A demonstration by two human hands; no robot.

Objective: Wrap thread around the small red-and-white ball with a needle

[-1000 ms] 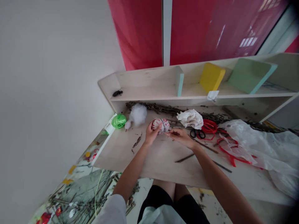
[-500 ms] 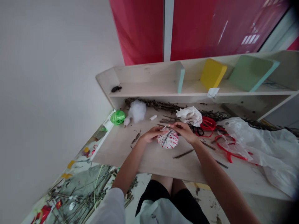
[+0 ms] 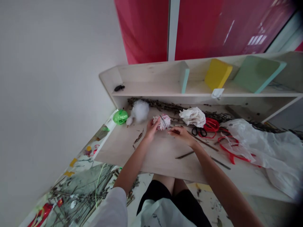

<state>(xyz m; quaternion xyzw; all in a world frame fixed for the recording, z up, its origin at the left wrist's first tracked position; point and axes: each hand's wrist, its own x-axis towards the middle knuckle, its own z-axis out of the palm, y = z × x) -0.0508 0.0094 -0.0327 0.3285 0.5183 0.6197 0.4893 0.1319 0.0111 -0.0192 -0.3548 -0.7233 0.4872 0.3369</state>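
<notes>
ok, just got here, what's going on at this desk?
A person's left hand holds a red-and-white wound ball with dark strands around it, above the desk. The right hand is just to the right of it; whether it pinches a strand is too small to tell. A green bundle and white fluff lie to the left; crumpled white paper, red ribbon and a clear plastic bag lie to the right.

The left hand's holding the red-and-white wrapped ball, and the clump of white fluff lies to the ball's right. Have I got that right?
Not quite: the clump of white fluff lies to the ball's left, as the current head view shows. The left hand is indeed holding the red-and-white wrapped ball.
</notes>
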